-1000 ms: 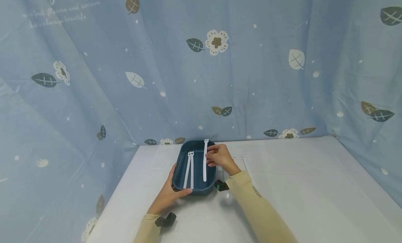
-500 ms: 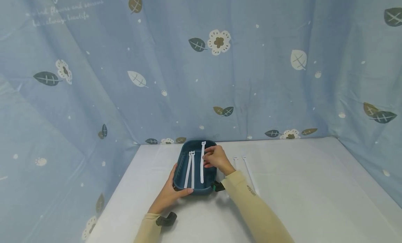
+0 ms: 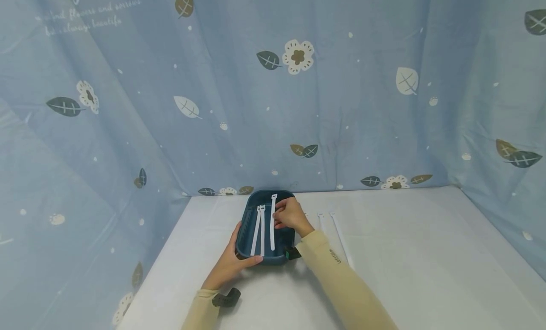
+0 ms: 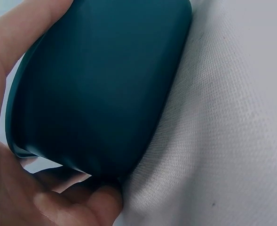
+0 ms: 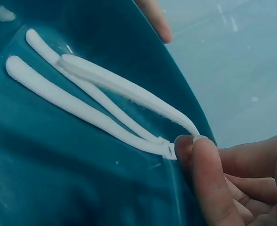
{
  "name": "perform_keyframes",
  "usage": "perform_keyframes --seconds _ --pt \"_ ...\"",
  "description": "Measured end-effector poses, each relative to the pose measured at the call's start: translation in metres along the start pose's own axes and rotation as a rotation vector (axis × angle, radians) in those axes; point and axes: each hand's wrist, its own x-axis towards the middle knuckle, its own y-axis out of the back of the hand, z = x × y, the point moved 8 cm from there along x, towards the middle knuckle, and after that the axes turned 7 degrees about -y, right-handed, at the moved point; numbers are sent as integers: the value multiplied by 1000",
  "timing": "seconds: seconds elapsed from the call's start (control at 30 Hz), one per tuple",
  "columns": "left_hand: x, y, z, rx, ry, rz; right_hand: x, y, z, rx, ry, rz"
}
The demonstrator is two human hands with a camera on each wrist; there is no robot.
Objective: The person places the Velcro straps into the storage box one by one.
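A dark teal plastic tray (image 3: 280, 250) stands on the white table. My left hand (image 3: 230, 262) holds its near left corner, thumb at the near rim and fingers along the left side; the left wrist view shows the tray's outer wall (image 4: 105, 84) between thumb and fingers. Over the tray, my right hand (image 3: 292, 216) pinches a white hook-and-loop cable tie (image 3: 273, 225) between thumb and forefinger near its slotted head. Two similar cable ties (image 3: 262, 233) lie inside, their heads together at the far end. In the right wrist view the pinched cable tie (image 5: 129, 92) hangs across them.
More white cable ties (image 3: 340, 233) lie on the table right of the tray, partly hidden by the right forearm. A blue patterned curtain (image 3: 239, 107) encloses the back and sides. Black wrist devices (image 3: 227, 297) sit at both wrists.
My right hand has moved left with the pinched cable tie, bringing it closer to the two in the tray and slightly lower. The left hand keeps its hold on the tray.
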Motion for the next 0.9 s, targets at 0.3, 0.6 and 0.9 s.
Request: perform_keyframes --seconds 0.3,0.6,0.9 --pt "0 0 1 -15 -5 -11 -3 -5 -7 -27 17 -42" --pt "0 1 0 -12 -1 -8 1 -8 -7 -61 -9 -27" --pt "2 1 -3 -10 -9 -6 5 -11 -7 -129 4 -4"
